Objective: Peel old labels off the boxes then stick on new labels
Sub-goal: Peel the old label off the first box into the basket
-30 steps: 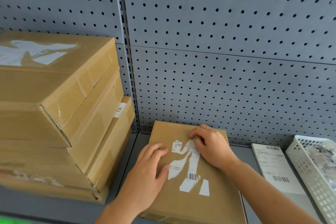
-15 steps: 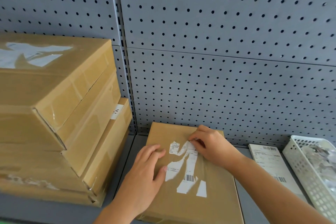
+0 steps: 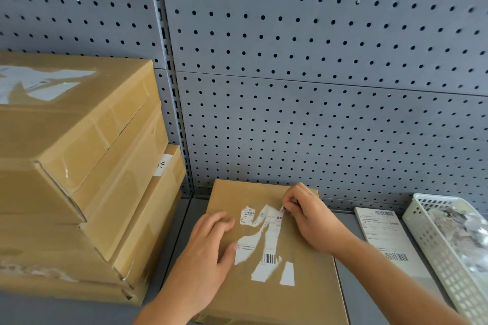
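**Item: old label, partly peeled, on a box at the shelf**

Right hand (image 3: 314, 221): thumb and forefinger curled, pinching the upper right corner of the torn white paper label (image 3: 270, 232), which lifts slightly from the surface at that corner.

Left hand (image 3: 208, 248): fingers straight and laid flat, pressing on the left part of the box top; the thumb tip touches the lower left scrap of the label.

Label: in several ragged white pieces (barcode and small print visible, text too small to read), stuck near the middle of the flat brown cardboard box (image 3: 303, 293).

Box: lies flat on the grey metal shelf (image 3: 356, 295), its far edge against the grey perforated back panel (image 3: 317, 87).

Right of the box, apart from it: a white printed label sheet (image 3: 383, 237) flat on the shelf, then just beside it a white plastic lattice basket (image 3: 446, 269) with crumpled pale scraps inside.

Left of the box: a stack of brown cardboard boxes (image 3: 79, 166), taped, the top one bearing white label remnants.
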